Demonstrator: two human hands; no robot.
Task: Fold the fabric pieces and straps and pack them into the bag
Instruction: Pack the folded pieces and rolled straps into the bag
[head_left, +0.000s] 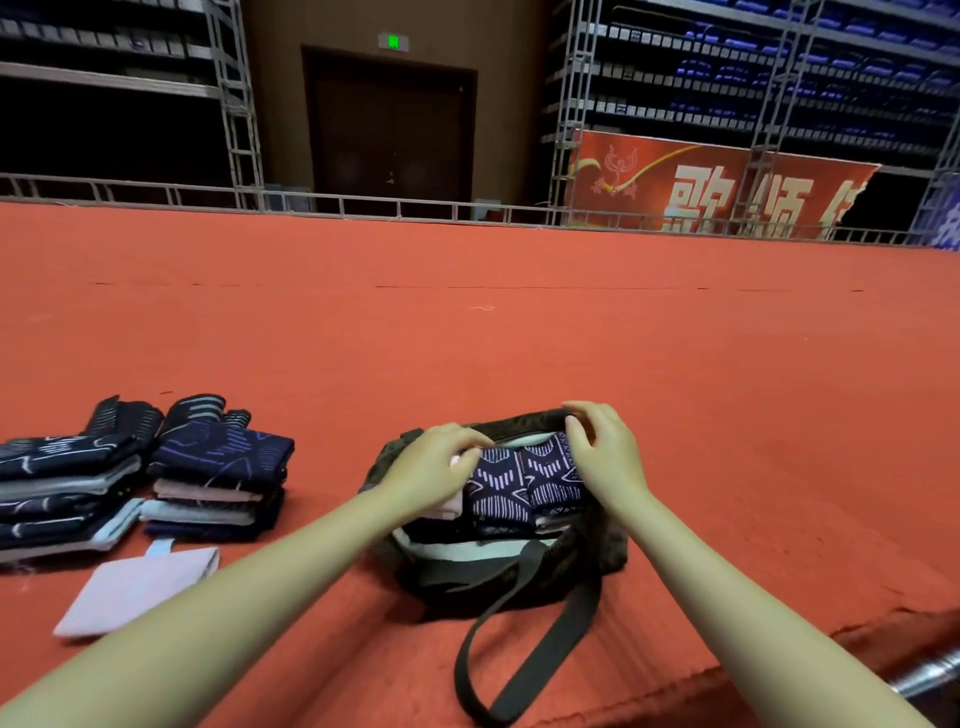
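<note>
Fingers (470, 451) on bagged fabric (524, 480), folded stacks (218, 467) left, pink pouch (137, 587)

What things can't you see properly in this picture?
- Bottom of the bag: the head view shows only the top folded fabric; what lies beneath is hidden.
- Left hand fingertips: tucked against the fabric, so its grip is unclear.
- Left stack: cut off by the picture's left edge.
- Banner: its writing is cut by a torn right edge and partly hidden by the railing and scaffold.
- Metal tube: cut off at the right edge.
</note>
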